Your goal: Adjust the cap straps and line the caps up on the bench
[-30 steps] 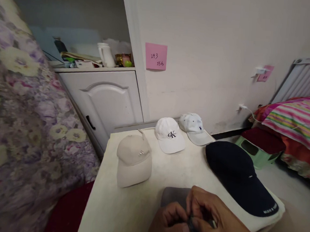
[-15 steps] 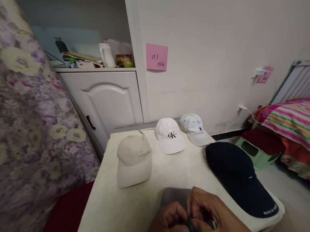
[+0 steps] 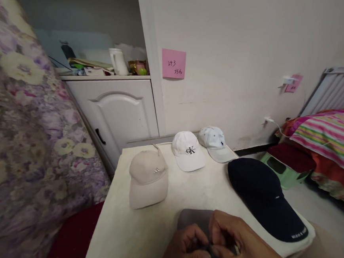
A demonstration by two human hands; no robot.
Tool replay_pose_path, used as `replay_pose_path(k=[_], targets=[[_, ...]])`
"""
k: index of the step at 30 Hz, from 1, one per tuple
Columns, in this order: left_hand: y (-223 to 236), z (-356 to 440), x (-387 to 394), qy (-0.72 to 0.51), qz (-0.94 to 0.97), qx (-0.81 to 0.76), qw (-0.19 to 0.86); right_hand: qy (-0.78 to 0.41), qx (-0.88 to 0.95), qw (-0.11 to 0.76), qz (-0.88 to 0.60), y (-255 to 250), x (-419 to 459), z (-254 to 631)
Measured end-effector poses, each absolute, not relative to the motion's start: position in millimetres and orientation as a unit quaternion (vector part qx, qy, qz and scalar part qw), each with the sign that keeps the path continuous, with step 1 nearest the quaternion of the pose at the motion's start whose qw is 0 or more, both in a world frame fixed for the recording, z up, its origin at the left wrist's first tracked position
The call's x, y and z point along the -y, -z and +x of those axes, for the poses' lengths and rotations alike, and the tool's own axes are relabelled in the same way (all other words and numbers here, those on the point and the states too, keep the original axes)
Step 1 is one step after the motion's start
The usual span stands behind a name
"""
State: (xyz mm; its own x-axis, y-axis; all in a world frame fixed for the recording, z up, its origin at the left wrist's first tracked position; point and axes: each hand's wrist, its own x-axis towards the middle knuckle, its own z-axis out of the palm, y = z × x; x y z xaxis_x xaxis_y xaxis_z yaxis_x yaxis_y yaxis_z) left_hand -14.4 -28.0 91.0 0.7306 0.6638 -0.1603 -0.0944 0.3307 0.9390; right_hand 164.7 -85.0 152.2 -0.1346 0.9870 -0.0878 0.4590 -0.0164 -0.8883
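Observation:
At the front of the table, both hands work close together on a grey cap (image 3: 194, 218), mostly covered by my fingers. My left hand (image 3: 191, 247) has thumb and forefinger closed on a small dark part of it, perhaps its strap. My right hand (image 3: 234, 241) pinches the same spot from the other side, fingertips nearly touching the left ones. Beyond them sit a beige cap (image 3: 148, 179) at left, a white cap (image 3: 188, 151) with black letters, and a pale blue cap (image 3: 215, 143). A navy cap (image 3: 263, 196) lies to the right, its long brim toward the table corner.
The caps stand on a cream-covered table (image 3: 122, 236). A floral curtain (image 3: 40, 134) hangs at left, beside a white cabinet (image 3: 116, 108). A green stool (image 3: 288, 164) with a dark red top and a striped bed (image 3: 335, 134) are at right.
My right hand has shifted very slightly down, and the pinched fingertips have drawn a little closer together. The other caps stay where they were.

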Motion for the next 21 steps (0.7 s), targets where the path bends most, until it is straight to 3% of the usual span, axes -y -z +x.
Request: replay_pose_path(k=[7, 21], targets=[[-97.1, -13.7, 27.8, -0.236, 0.538, -0.276, 0.761, -0.483, 0.612, 0.345, -0.523, -154.6, 83.0, 170.3], [-96.1, -11.0, 29.0, -0.243, 0.538, -0.265, 0.763, -0.417, 0.662, 0.318, -0.536, -159.0, 83.9, 171.0]])
